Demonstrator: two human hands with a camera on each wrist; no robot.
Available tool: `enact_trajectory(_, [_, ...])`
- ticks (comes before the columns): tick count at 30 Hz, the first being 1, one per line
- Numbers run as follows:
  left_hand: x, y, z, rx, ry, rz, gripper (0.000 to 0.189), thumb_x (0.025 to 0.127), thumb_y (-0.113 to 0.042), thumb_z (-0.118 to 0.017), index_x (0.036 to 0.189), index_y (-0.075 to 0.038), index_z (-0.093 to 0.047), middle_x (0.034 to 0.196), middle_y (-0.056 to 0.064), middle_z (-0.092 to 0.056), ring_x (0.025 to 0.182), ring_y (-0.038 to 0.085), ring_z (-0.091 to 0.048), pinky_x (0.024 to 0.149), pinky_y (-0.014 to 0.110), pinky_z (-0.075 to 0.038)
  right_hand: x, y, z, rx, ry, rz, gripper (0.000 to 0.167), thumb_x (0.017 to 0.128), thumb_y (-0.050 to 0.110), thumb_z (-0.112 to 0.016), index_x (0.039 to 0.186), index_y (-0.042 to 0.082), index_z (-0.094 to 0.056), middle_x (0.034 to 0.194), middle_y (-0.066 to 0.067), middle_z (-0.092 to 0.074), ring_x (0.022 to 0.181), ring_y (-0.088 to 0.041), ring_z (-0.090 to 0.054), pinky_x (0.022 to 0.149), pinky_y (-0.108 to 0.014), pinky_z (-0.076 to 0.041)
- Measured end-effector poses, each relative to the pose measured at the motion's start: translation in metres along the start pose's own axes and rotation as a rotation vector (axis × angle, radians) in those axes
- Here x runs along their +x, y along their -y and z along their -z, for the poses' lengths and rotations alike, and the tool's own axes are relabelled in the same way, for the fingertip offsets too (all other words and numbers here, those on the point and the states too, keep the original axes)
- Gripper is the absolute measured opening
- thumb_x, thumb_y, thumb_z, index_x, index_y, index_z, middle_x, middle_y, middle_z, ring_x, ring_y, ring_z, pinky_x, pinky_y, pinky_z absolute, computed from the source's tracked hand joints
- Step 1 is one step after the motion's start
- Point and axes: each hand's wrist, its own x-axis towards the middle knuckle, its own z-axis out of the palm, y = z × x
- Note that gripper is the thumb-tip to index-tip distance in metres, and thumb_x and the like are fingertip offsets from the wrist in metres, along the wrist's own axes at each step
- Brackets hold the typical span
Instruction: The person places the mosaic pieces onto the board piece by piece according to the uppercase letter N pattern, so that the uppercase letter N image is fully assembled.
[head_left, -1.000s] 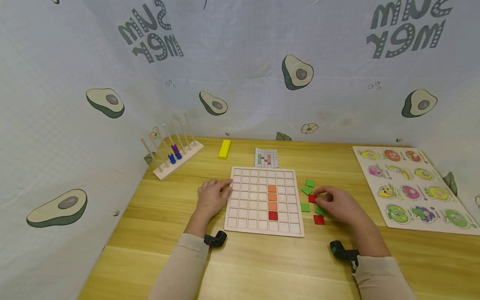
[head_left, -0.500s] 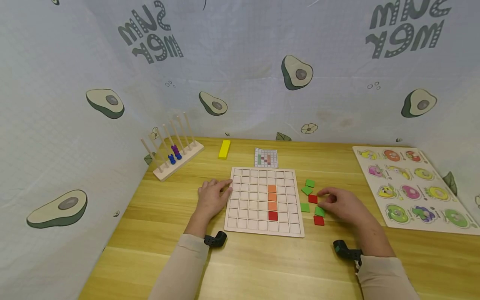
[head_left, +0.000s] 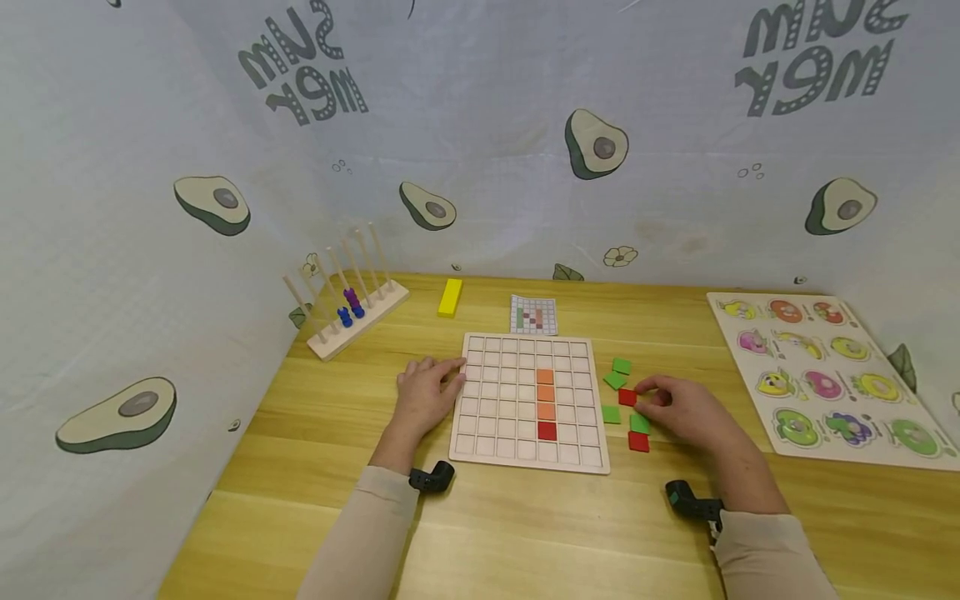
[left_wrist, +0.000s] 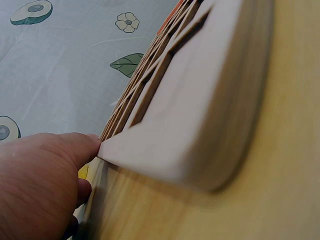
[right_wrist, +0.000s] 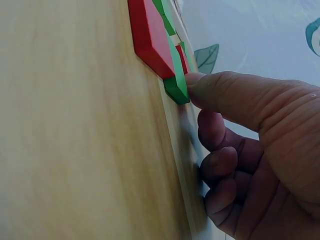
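A pale wooden grid board (head_left: 507, 429) lies on the table, with several orange tiles (head_left: 545, 393) and one red tile (head_left: 547, 431) in a single column. My left hand (head_left: 423, 396) rests at the board's left edge, thumb and index fingertip touching it; its fingers (left_wrist: 80, 147) meet the board's corner in the left wrist view. On the right, my right hand (head_left: 682, 408) has thumb and index parted beside a loose red tile (head_left: 627, 397). In the right wrist view the thumb (right_wrist: 220, 92) is close to a green tile (right_wrist: 177, 90); the index tip is hidden.
Loose green tiles (head_left: 611, 414) and another red tile (head_left: 638, 442) lie right of the board. Behind it are a pattern card (head_left: 533, 316) and a yellow block (head_left: 450, 298). A peg stand (head_left: 360, 322) is back left, a fruit puzzle board (head_left: 813, 375) far right.
My right hand has drawn slightly back to the right, uncovering more of the green tile beneath it. The left hand and the board have stayed put.
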Motion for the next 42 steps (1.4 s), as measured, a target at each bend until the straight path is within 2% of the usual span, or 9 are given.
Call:
enact_trajectory(10, [-0.001,0.001,0.0,0.002,0.001,-0.002,0.035,0.102,-0.038,-0.061,0.135,-0.029,-0.068,0.107,0.004,-0.066,0.094,0.023,-0.048,0.082,0.04,-0.032,-0.002,0.001,0.001,-0.004,-0.014,0.028,0.034,0.098,0.032,-0.068,0.122,0.008,-0.065,0.087,-0.005,-0.056,0.075,-0.019,-0.049,0.065,-0.032,-0.038])
enact_trajectory(20, [0.0,0.002,-0.001,0.002,-0.001,-0.007,0.035,0.102,-0.039,-0.061,0.135,-0.03,-0.068,0.105,0.003,-0.066,0.092,0.022,-0.047,0.081,0.039,-0.032,-0.004,0.02,0.001,-0.001,-0.038,0.086,0.031,0.097,0.03,-0.071,0.119,0.01,-0.067,0.085,-0.002,-0.056,0.075,-0.017,-0.049,0.065,-0.03,-0.039])
enact_trajectory(31, [0.002,0.001,-0.001,0.002,-0.006,-0.008,0.035,0.102,-0.039,-0.061,0.135,-0.03,-0.068,0.106,0.003,-0.066,0.094,0.022,-0.048,0.08,0.038,-0.031,0.0,0.04,-0.003,0.016,-0.014,0.147,0.026,0.095,0.027,-0.073,0.114,0.01,-0.068,0.081,-0.001,-0.057,0.073,-0.016,-0.051,0.061,-0.027,-0.041])
enact_trajectory(42, [0.001,0.001,-0.001,0.004,-0.006,0.001,0.035,0.102,-0.039,-0.061,0.135,-0.03,-0.068,0.104,0.003,-0.066,0.092,0.022,-0.047,0.081,0.039,-0.031,0.004,0.056,-0.017,0.013,0.03,0.151,0.025,0.095,0.027,-0.073,0.114,0.013,-0.068,0.081,-0.001,-0.057,0.072,-0.016,-0.05,0.062,-0.029,-0.041])
